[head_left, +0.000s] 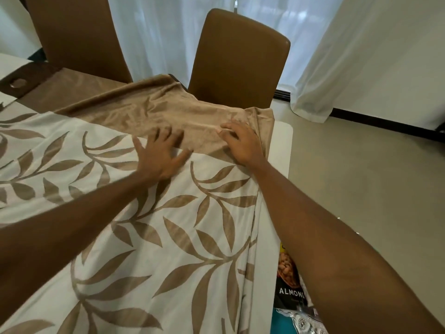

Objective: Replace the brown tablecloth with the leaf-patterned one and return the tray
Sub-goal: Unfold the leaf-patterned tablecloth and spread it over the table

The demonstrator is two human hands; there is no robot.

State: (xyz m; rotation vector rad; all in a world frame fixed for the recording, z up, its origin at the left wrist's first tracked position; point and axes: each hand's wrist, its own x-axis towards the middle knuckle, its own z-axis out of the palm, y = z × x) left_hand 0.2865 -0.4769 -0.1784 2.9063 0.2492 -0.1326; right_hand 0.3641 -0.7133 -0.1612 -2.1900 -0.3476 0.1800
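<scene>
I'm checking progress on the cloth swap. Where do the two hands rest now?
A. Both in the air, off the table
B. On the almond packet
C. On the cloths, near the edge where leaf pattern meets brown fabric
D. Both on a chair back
C: the left hand lies spread across the leaf-patterned cloth edge, the right hand on the brown cloth.
</scene>
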